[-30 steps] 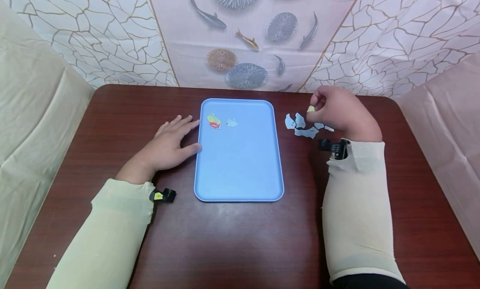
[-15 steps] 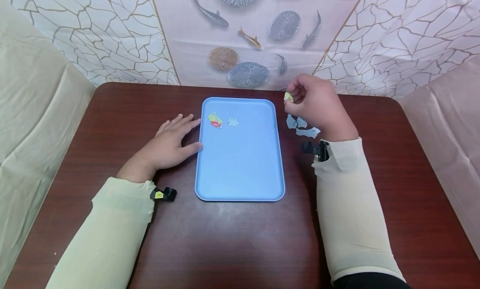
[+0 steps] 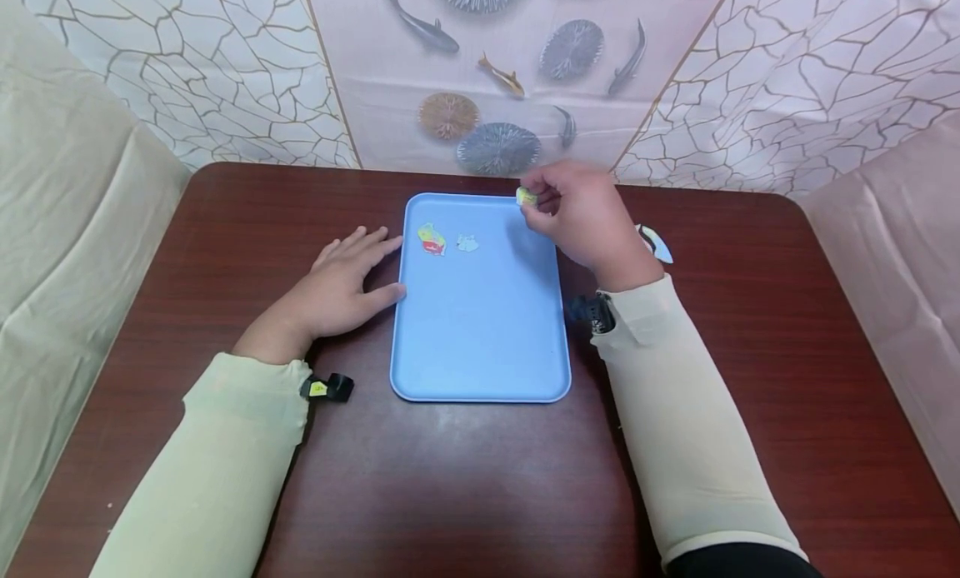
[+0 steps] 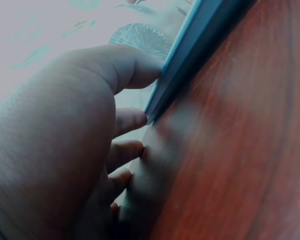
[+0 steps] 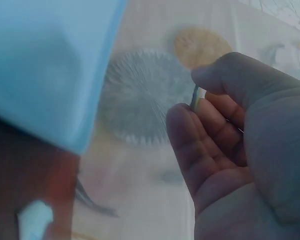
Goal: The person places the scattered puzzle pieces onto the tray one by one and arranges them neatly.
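Note:
My right hand (image 3: pixel 581 216) pinches a small flat yellow-and-white piece (image 3: pixel 527 196) between thumb and fingertips, over the back right corner of the blue tray (image 3: pixel 480 336). In the right wrist view the piece (image 5: pixel 195 98) shows edge-on between thumb and finger. My left hand (image 3: pixel 333 286) lies spread on the table, with thumb and index fingertip against the tray's left rim; the left wrist view shows these fingertips at the rim (image 4: pixel 177 60). On the tray, near its back left, lie a yellow-and-red piece (image 3: pixel 431 239) and a small pale blue piece (image 3: pixel 467 243).
Light blue pieces (image 3: pixel 660 246) lie on the dark wooden table (image 3: pixel 465 486) right of the tray, mostly hidden behind my right hand and wrist. A patterned cloth (image 3: pixel 525 78) hangs along the table's back edge, and pale cloths (image 3: pixel 75 228) flank the sides.
My right hand has carried the yellow-and-white piece left, from above the loose pieces to over the tray's back right corner. The left hand has stayed at the tray's rim.

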Motion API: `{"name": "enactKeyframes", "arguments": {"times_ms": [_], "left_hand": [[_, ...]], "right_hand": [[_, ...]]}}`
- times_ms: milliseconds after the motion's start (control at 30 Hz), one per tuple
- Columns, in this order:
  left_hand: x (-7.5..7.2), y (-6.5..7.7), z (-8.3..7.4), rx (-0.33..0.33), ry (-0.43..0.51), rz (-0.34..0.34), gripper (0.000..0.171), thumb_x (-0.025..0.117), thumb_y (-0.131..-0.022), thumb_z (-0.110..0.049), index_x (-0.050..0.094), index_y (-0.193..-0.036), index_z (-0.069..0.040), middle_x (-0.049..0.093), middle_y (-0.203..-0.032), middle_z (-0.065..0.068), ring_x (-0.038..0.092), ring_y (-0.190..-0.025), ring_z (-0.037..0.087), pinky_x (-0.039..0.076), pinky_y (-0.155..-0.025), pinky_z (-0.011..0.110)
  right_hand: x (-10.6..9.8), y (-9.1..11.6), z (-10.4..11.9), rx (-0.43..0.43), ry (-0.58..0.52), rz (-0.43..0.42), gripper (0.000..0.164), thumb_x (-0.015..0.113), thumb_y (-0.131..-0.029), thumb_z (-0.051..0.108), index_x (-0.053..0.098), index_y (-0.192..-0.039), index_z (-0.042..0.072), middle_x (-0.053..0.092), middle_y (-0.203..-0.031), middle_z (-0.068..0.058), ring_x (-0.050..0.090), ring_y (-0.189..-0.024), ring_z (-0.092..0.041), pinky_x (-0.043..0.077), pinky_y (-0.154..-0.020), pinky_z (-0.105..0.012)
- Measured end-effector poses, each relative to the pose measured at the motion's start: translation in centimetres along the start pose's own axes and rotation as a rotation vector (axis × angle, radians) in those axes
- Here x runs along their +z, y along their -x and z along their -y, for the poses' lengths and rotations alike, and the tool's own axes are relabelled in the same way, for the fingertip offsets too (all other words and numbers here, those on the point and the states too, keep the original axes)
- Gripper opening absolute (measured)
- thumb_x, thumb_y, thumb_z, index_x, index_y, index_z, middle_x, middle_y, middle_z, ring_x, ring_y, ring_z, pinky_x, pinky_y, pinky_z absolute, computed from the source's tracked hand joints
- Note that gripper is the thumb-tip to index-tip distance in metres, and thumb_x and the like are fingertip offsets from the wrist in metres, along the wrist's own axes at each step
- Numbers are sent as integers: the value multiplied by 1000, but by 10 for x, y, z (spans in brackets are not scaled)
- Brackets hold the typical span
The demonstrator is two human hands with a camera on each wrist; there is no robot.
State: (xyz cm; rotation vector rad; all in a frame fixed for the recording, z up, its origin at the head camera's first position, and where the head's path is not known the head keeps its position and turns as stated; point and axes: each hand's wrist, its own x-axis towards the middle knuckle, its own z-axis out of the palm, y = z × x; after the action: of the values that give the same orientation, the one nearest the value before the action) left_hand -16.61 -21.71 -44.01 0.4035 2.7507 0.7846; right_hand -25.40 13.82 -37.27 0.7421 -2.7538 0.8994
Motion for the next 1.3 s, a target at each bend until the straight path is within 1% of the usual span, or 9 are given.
{"name": "enactKeyframes", "arguments": {"times_ms": [133,267,367,533,633,767,867,1033,1300], "left_hand": [[-1,1,1,0,-1,-1,80,60,-111,-58,32,-179,-25,21,-190,10,6,-179,38,1,-142,66],[-1,1,1,-1,0,1,80,60,-111,-58,32,-179,-26,21,-190,10,6,-179,38,1,-142,66],[-1,1,0,-3,-1,3,80,59,-111,-58,32,-180,-26,21,-190,9,6,-179,37,1,-142,66],[-2,0,0,-3,-4,3,81,59,-111,-59,32,-180,-27,20,-190,9,6,-179,37,1,-142,66],[-2,-1,-1,-5,-4,2,81,60,-111,-58,32,-180,-27,20,-190,9,6,-179,38,1,-142,66],[-1,-1,-1,-7,-4,3,81,59,-111,-59,31,-180,-27,21,-190,9,6,-179,38,1,-142,66],[-1,-1,-1,-9,-5,4,81,60,-111,-59,31,-180,-27,21,-190,9,6,-179,37,1,-142,66],[0,-1,-1,-13,-5,2,81,60,-110,-58,32,-180,-28,21,-190,9,6,-179,37,1,-142,66],[0,-1,0,-16,-4,-3,81,60,-110,-58,32,-180,-27,21,-190,8,7,-179,37,1,-143,65]], "right_hand": [[12,-1,4,6,11,48,27,81,-102,12,79,-127,1,78,-123,-16,79,-106,-28,66,-96,-42],[22,-2,5,0,42,97,25,82,-102,12,79,-124,2,79,-119,-15,78,-106,-28,65,-97,-43],[27,-2,5,13,53,123,24,84,-101,13,81,-123,4,80,-118,-13,77,-106,-27,64,-98,-43],[32,-1,5,36,79,175,25,86,-101,17,81,-124,8,81,-118,-9,75,-108,-25,64,-100,-43],[34,-1,4,49,100,207,24,85,-102,19,81,-123,10,81,-116,-8,74,-105,-24,63,-97,-43],[34,-1,4,94,107,250,23,85,-103,20,81,-123,11,81,-114,-8,74,-102,-23,63,-92,-43],[34,0,4,120,102,277,22,85,-103,20,80,-124,12,81,-114,-7,75,-102,-23,63,-92,-44],[36,-1,2,119,106,299,22,84,-103,19,80,-124,13,82,-114,-7,75,-103,-23,64,-93,-44],[40,-3,-1,82,111,296,21,85,-102,18,81,-122,11,82,-110,-8,75,-101,-23,63,-92,-44]]}}
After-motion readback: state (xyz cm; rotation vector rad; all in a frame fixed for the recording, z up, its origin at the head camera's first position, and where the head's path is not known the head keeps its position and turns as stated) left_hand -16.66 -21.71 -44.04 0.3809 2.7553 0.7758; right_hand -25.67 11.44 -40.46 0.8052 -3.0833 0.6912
